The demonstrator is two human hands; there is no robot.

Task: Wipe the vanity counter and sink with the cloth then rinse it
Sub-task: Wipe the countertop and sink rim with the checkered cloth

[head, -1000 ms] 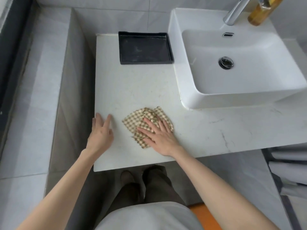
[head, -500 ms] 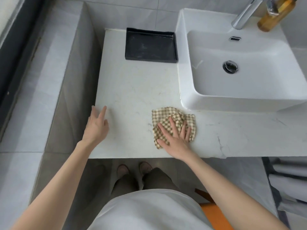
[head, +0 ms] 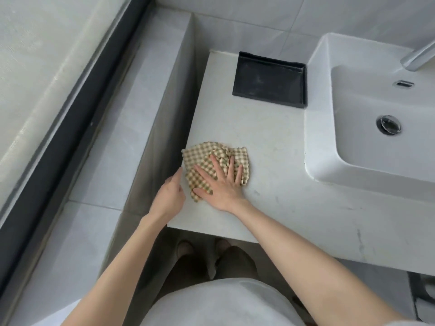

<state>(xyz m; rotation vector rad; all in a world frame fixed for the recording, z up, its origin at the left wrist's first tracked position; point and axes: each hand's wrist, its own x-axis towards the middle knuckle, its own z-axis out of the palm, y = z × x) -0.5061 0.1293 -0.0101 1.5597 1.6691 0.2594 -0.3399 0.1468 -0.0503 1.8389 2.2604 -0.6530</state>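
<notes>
Right hand [head: 221, 187]: flat, fingers spread, pressing one checked cloth [head: 211, 161] at the counter [head: 270, 142] left edge. Left hand [head: 170, 196]: loosely curled, gripping nothing, just beside the cloth. One black tray [head: 269, 80], one sink [head: 367, 142], one drain [head: 388, 124]

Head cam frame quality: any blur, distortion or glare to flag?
Head view: soft daylight, no harsh glare; the cloth checks under the right hand read clearly. Wide-angle bending shows in the dark frame strip at left. Left hand at the counter edge looks slightly soft. Sink and faucet are cropped at right.
</notes>
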